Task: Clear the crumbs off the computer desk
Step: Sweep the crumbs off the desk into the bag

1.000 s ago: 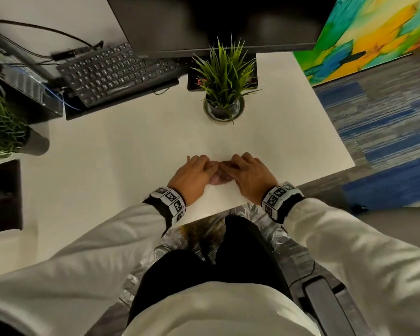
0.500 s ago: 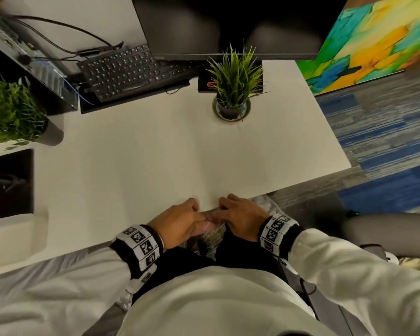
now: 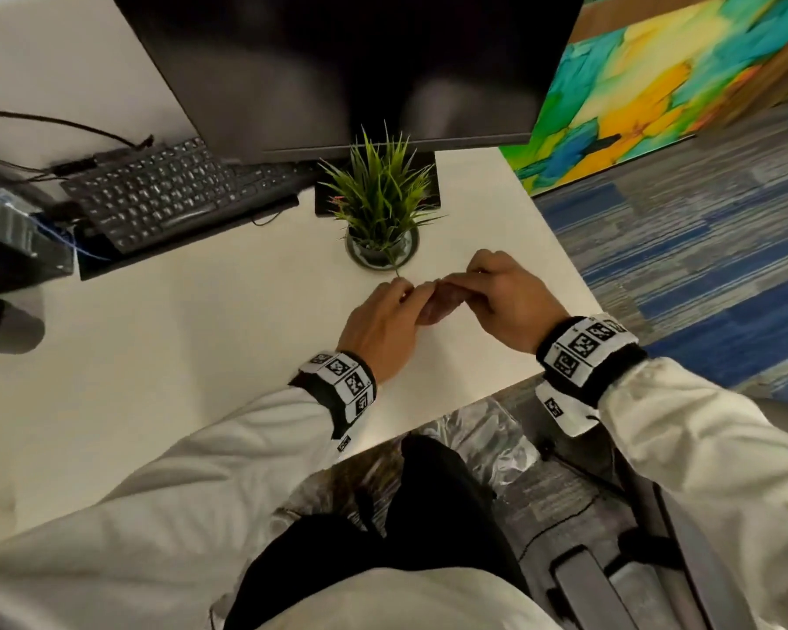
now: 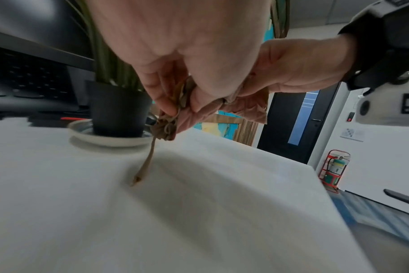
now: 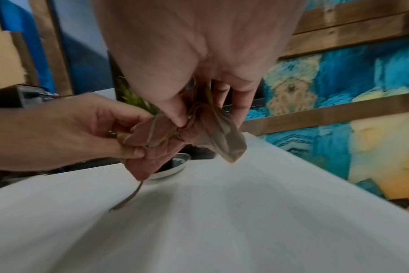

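Note:
Both hands hold a crumpled pinkish-brown cloth [image 3: 435,304] just above the white desk [image 3: 201,338], right in front of the potted plant. My left hand [image 3: 408,293] pinches its left end, seen close in the left wrist view as cloth [image 4: 167,127] bunched between fingers [image 4: 161,88]. My right hand [image 3: 453,284] pinches the right end, and the cloth [image 5: 206,136] hangs below its thumb and fingers [image 5: 175,112]. A thin cord [image 4: 145,166] dangles from the cloth and touches the desk. No distinct crumbs show on the blurred surface.
A small green potted plant [image 3: 381,197] on a saucer stands just beyond the hands. A black keyboard [image 3: 164,193] and monitor [image 3: 360,61] sit behind, and a colourful painting [image 3: 656,75] leans at the right. Crinkled plastic [image 3: 474,438] and a chair armrest [image 3: 583,584] lie below the desk's front edge.
Both hands, still together on the cloth, went from the desk's front edge forward toward the plant and now hold the cloth lifted off the surface.

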